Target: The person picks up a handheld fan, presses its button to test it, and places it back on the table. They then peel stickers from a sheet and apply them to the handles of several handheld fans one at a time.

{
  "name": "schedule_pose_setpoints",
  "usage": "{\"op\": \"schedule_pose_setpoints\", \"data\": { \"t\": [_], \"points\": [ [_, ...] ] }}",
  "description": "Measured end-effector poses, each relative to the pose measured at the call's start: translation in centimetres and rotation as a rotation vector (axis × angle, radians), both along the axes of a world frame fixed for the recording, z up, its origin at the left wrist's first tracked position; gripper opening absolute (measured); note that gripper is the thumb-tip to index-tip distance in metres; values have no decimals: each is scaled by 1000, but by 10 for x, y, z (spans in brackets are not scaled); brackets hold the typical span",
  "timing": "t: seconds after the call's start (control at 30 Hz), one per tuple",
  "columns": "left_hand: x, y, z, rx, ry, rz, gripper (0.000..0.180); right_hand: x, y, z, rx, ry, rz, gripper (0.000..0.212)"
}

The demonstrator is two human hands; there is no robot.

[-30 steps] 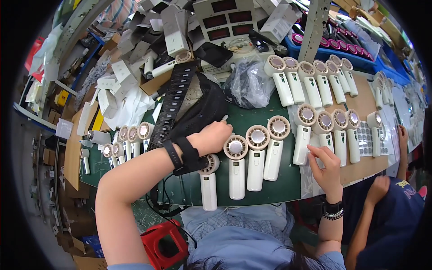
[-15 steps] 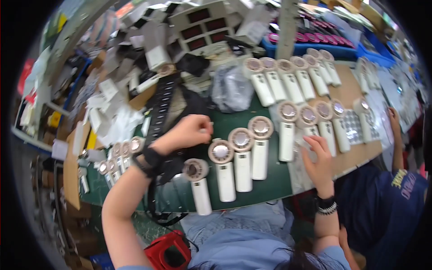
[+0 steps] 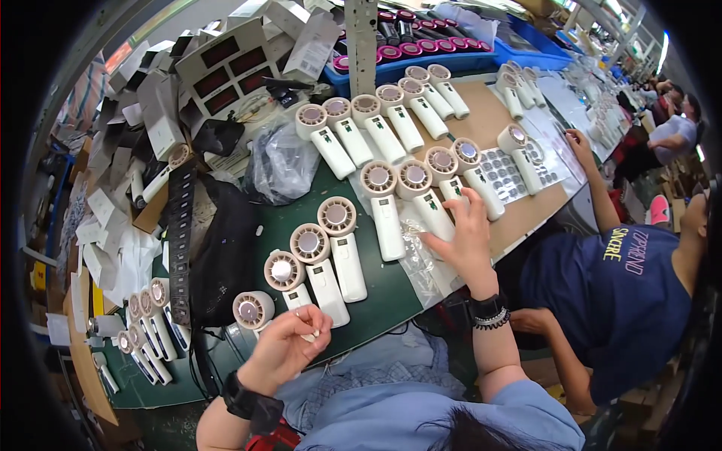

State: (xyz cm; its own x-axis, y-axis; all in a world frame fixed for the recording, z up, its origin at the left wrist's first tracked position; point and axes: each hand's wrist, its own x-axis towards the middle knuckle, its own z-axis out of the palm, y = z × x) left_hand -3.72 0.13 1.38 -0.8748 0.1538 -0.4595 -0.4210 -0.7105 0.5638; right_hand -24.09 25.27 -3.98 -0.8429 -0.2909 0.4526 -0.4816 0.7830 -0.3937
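Note:
Several white handheld fans with beige round heads stand in slanting rows. My left hand [image 3: 289,342] is pinched at the near table edge, over the handle ends of the front fans. A small white piece [image 3: 309,337] shows at its fingertips, too small to name. Beside it are a fan with a shiny centre [image 3: 283,270] and another fan [image 3: 310,243], both lying face up. My right hand [image 3: 468,240] has its fingers spread around the lower handle of a fan [image 3: 414,176] in the middle row; contact cannot be made out. Clear plastic bags [image 3: 423,259] lie below that hand.
A crumpled clear bag [image 3: 280,161] and black mesh [image 3: 218,248] lie left of the fans. White boxes [image 3: 154,113] are heaped behind. A blue tray [image 3: 421,66] holds pink-rimmed fans. A co-worker in a dark shirt [image 3: 602,282] sits at the right. More fans [image 3: 159,293] lie far left.
The view has swung right, so the table sits further left. My left hand has come down toward the near edge over the front fans. My right hand has come to the middle-row fan's handle.

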Motion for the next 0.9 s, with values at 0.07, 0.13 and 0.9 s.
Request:
{"op": "schedule_pose_setpoints", "data": {
  "t": [0.07, 0.13, 0.9],
  "points": [
    [4, 11, -6, 98, -85, 31, 17, -3, 6, -8, 1, -44, 38, 56],
    [-1, 19, -11, 118, -97, 19, 18, -9, 6, -9, 37, -53, 29, 55],
    [-48, 85, -44, 304, -72, 198, 34, 75, -5, -9, -149, 10, 122, 45]
  ]
}}
